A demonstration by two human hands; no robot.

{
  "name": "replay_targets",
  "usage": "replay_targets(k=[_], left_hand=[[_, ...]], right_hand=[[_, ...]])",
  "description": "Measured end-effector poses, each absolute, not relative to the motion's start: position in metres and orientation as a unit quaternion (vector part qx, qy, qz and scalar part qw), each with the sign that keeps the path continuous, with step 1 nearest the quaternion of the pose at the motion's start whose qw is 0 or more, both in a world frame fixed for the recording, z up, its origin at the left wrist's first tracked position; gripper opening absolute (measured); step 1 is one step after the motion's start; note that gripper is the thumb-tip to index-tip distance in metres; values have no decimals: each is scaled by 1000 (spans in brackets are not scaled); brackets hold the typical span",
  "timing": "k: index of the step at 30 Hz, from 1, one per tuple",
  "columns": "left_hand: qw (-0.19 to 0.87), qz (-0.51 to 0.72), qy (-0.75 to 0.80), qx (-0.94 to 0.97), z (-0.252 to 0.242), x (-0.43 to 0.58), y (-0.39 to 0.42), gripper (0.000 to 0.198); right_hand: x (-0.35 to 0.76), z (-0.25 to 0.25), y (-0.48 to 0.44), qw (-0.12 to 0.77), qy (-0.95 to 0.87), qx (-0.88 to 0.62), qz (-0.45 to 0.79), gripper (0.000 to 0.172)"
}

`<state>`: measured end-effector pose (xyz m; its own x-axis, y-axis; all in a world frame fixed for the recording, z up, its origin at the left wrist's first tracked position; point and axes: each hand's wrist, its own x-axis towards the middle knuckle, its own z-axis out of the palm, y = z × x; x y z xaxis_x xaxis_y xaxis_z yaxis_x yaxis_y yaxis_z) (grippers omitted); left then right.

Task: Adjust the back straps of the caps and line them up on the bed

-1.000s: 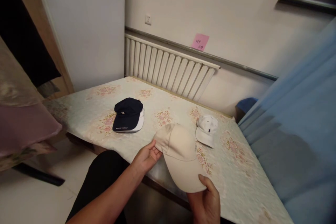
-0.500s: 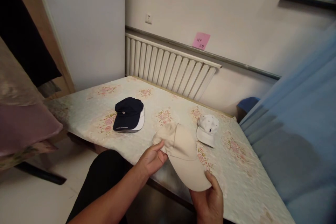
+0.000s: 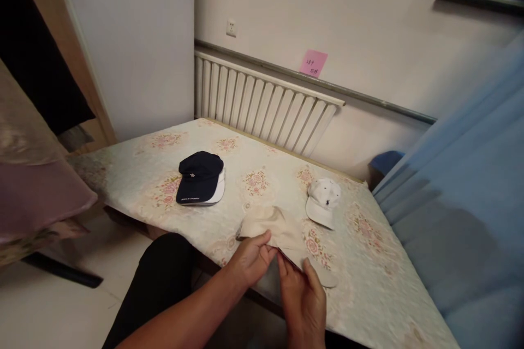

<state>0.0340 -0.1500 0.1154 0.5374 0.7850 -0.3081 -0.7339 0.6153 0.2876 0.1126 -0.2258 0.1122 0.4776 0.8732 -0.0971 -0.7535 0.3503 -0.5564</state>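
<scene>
A beige cap lies crumpled at the near edge of the floral-covered table. My left hand pinches the cap's left side, fingers closed on the fabric. My right hand grips the cap near its brim, fingers closed, with a dark red edge showing between the two hands. A navy cap stacked on a white cap rests further left on the table. A small white cap lies just right of the beige one.
A white radiator runs along the wall behind the table, with a pink sticky note above it. A blue curtain hangs on the right. Pinkish cushions sit at the left. My dark-clothed knee is below the table edge.
The beige cap has come down from being held up and is now flattened against the table. My right hand moved left from the brim to meet my left hand.
</scene>
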Motion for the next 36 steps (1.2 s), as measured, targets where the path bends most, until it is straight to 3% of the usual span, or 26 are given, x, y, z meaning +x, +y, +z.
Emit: replay_targets(k=[12, 36], left_hand=[[913, 372, 159, 59, 109, 42, -170, 30], [864, 457, 212, -20, 106, 18, -144, 13]], right_hand=[[98, 93, -209, 807, -116, -425, 393, 70], [118, 103, -217, 812, -88, -274, 507, 60]])
